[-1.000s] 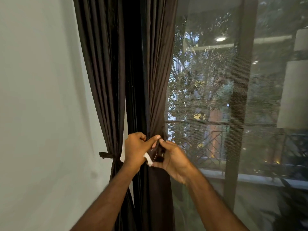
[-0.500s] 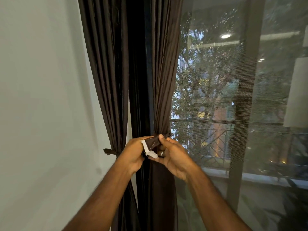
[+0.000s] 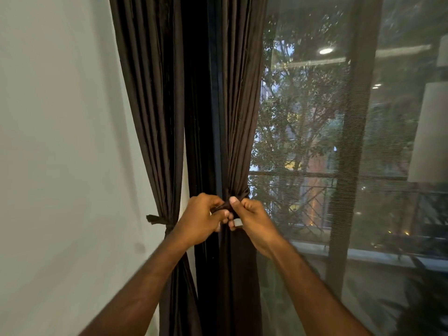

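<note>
Head view. Both hands met at the gathered waist of the right-hand curtain panel (image 3: 238,117), dark brown, just beside the window screen (image 3: 315,141). The left hand (image 3: 198,219) was curled, its fingers (image 3: 221,213) wrapped round one end of the brown tieback band (image 3: 240,192). The right hand (image 3: 254,221) was curled too, with its thumb pinching the same band from the other side. The fingertips of the two hands touched. The band ran round the bunched folds just above the hands. A second curtain panel (image 3: 155,117) hung to the left against the white wall (image 3: 60,166), cinched by its own tie (image 3: 155,218) at about the same height. Trees and a railing showed through the screen.
</note>
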Tool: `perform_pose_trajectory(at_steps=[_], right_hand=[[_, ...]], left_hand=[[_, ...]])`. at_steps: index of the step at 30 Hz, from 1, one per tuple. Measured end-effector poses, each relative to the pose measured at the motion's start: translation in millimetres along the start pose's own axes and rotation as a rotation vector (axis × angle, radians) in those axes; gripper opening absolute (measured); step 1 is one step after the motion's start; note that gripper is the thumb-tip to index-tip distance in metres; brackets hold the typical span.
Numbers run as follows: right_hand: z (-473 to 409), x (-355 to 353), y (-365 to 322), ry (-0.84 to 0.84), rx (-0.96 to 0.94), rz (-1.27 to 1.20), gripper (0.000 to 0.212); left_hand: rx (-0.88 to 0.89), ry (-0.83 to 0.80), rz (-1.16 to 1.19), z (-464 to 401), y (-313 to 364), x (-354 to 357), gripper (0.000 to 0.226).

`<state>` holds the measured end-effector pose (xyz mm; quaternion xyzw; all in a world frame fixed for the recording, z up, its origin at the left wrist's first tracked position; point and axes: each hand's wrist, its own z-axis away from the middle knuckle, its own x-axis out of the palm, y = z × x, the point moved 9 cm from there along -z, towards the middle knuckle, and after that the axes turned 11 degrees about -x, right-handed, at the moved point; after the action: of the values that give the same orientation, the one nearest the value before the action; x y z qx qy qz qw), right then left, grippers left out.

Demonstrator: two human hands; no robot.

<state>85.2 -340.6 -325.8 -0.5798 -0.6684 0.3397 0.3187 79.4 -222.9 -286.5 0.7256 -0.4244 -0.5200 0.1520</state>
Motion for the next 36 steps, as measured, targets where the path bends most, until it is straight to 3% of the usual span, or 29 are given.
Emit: perform_pose_trajectory(at_steps=[5,9,11,17,20,24,27,29,32,36], right_hand=[[6.1,-13.8,-2.8,-0.055,-0.139,0.214,0.017],[23.4,-27.4,-4.6,0.021,-0.236,0.223,0.024],[28.0,-26.5,-9.7,0.009,-0.303,0.284,0.017],[40.9,-48.7,-61.9,0.149,-0.596,0.564,0.015],[31.8,-46.0,-81.1,0.127,-0.657,0.607,0.016],[18.7,-37.0,-90.0,0.095,-0.642,0.615,0.02],[13.9,-31.2,-74.6,-0.047,-0.51,0.615,0.05],[14.6,-28.3,-68.8,-0.079,-0.557,0.675,0.063],[20.7,-22.3,-69.0,0.04,-0.735,0.885,0.054],[22.5,-15.3,-62.6,0.149,-0.778,1.042,0.039]], left_hand=[[0.066,0.051,-0.044,-4.8,-0.2,-8.7,0.024],[0.172,0.038,0.08,1.6,17.8,0.6,0.025],[0.234,-0.01,0.114,4.0,31.0,14.0,0.03],[0.381,-0.014,-0.032,1.8,35.9,27.7,0.026],[0.47,0.018,-0.088,3.1,43.2,31.0,0.027],[0.436,0.108,-0.021,1.0,41.7,29.3,0.039],[0.346,0.193,0.062,1.1,32.1,17.4,0.045],[0.294,0.209,0.028,-2.1,28.6,14.1,0.051],[0.252,0.243,-0.092,-5.1,30.4,13.8,0.051],[0.314,0.26,-0.25,-3.5,38.8,13.1,0.033]])
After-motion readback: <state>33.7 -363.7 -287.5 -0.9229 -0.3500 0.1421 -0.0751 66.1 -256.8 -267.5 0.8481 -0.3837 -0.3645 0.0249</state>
